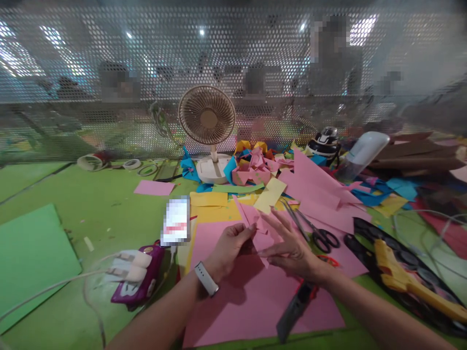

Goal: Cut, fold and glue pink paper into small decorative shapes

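My left hand (233, 243), with a pale watch band at the wrist, pinches a small folded piece of pink paper (263, 239) between thumb and fingertips. Close beside it, my right hand (292, 243) has its fingers spread around the other side of that piece; whether they press on it I cannot tell. Large pink sheets (237, 301) lie flat under both hands. Black-handled scissors (321, 238) rest just beyond my right hand. A utility knife (297, 306) and red-handled scissors (328, 261) lie below and partly behind my right wrist.
A fan (207, 116) stands at the back beside a heap of folded coloured paper (255, 167). Left of the sheets are a phone (175, 221), a purple power strip (140, 277) with cables, and a green sheet (36, 257). A yellow glue gun (404, 279) lies on the right.
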Action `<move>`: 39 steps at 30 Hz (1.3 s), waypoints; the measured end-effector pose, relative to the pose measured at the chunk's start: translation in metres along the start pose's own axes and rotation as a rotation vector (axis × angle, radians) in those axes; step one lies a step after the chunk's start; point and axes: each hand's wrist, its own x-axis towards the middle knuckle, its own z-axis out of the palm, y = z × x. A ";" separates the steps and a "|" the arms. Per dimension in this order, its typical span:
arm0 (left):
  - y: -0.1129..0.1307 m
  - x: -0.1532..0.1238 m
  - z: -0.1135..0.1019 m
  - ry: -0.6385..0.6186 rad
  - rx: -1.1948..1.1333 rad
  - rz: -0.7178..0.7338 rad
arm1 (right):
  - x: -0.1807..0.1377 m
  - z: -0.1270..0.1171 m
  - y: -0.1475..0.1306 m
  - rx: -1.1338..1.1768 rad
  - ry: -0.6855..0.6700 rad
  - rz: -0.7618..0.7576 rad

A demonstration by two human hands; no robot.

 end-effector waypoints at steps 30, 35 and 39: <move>-0.011 -0.004 0.011 -0.020 -0.208 0.051 | 0.011 0.010 -0.012 0.124 0.136 0.321; -0.012 -0.004 0.010 -0.017 -0.202 0.059 | 0.006 0.014 -0.008 0.110 0.123 0.395; -0.010 -0.004 0.011 -0.067 -0.219 0.055 | 0.005 0.015 -0.006 0.099 0.116 0.388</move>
